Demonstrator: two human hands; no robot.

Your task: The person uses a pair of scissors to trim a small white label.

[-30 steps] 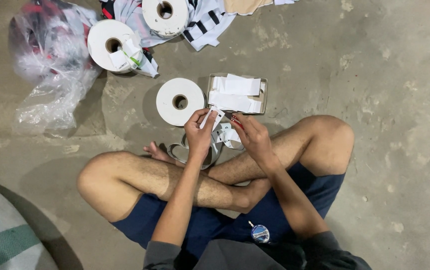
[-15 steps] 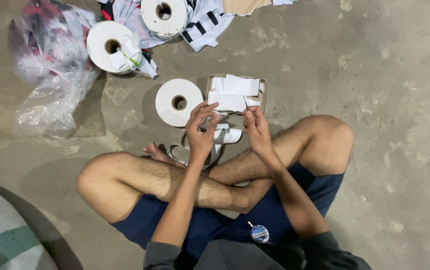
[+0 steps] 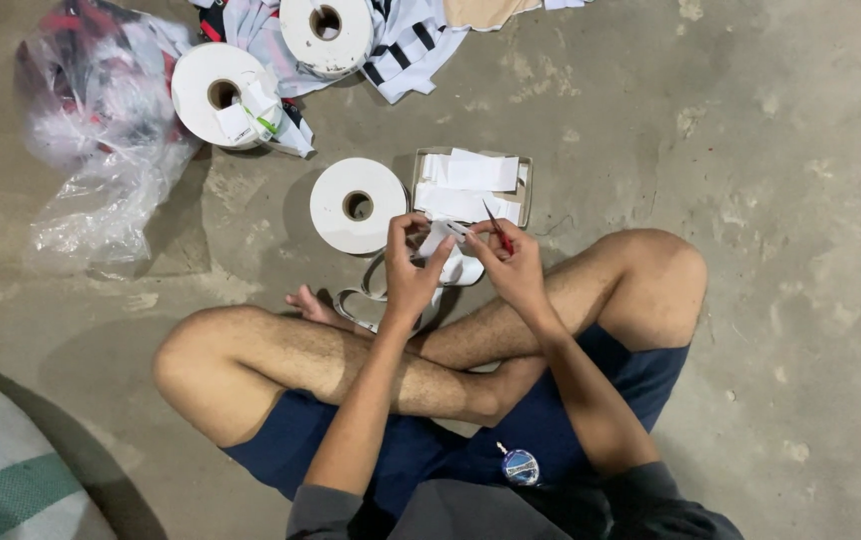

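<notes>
I sit cross-legged on a concrete floor. My left hand [image 3: 413, 268] pinches a strip of white label tape [image 3: 443, 240] that loops down over my shins. My right hand [image 3: 513, 262] holds a small pair of red-handled scissors [image 3: 496, 226] against the strip's end. Just beyond my hands lies a shallow cardboard box [image 3: 523, 192] filled with cut white pieces. A white tape roll [image 3: 358, 205] lies flat to the left of the box.
Two more white rolls [image 3: 219, 95] [image 3: 327, 30] rest at the top on striped cloth. A crumpled clear plastic bag [image 3: 101, 150] lies far left. A white and green sack [image 3: 11, 480] fills the lower left corner. Bare concrete stretches to the right.
My hands have drawn close together over the strip, and the scissors have come up to the tape's end. Rolls and box have not moved.
</notes>
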